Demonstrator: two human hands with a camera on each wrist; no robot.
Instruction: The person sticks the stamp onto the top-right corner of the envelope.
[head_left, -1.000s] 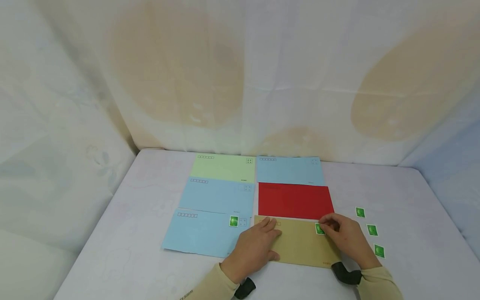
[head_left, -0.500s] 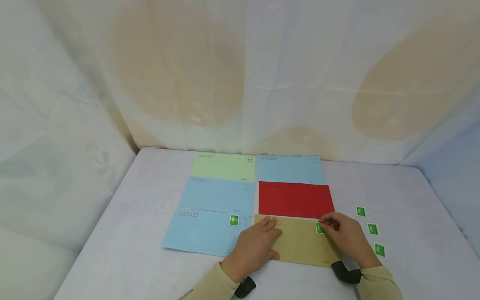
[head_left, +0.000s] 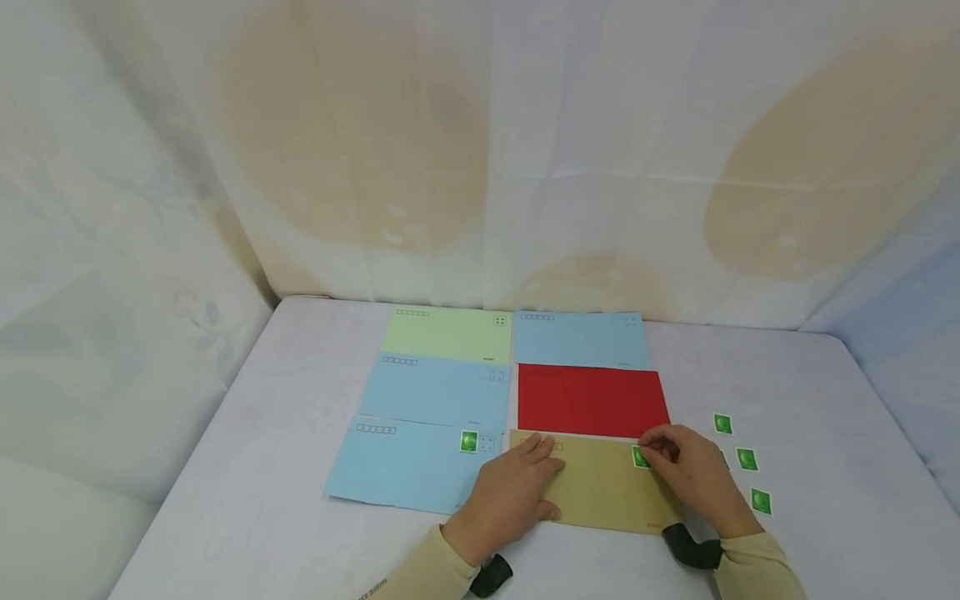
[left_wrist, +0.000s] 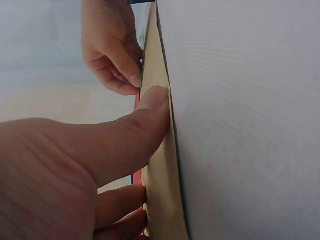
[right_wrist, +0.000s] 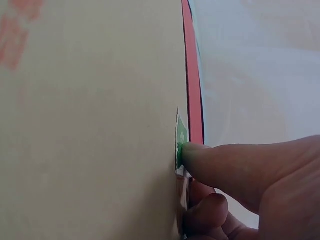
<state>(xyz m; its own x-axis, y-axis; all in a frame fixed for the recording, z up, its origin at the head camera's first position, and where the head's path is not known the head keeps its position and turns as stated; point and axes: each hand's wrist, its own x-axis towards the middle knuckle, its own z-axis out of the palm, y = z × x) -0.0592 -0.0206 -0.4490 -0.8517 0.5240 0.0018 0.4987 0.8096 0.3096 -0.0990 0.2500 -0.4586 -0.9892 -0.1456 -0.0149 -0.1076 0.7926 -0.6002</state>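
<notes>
A tan envelope (head_left: pixel 600 496) lies at the front of the table, right of centre. My left hand (head_left: pixel 506 500) rests spread on its left part, fingers near the far edge and thumb at the near edge; the left wrist view shows the thumb (left_wrist: pixel 150 115) pressing there. At the envelope's upper right corner, my right hand (head_left: pixel 693 475) pinches a green postage stamp (head_left: pixel 641 456). In the right wrist view the thumb lies on the face of the stamp (right_wrist: pixel 182 132), which stands tilted up from the paper. The right fingers are curled beneath the thumb.
Left of the tan envelope, a blue envelope (head_left: pixel 397 467) bears a green stamp (head_left: pixel 468 442). Behind lie a red envelope (head_left: pixel 592 400), two more blue ones and a light green envelope (head_left: pixel 446 336). Several loose stamps (head_left: pixel 747 459) lie right of my right hand, one partly hidden by it.
</notes>
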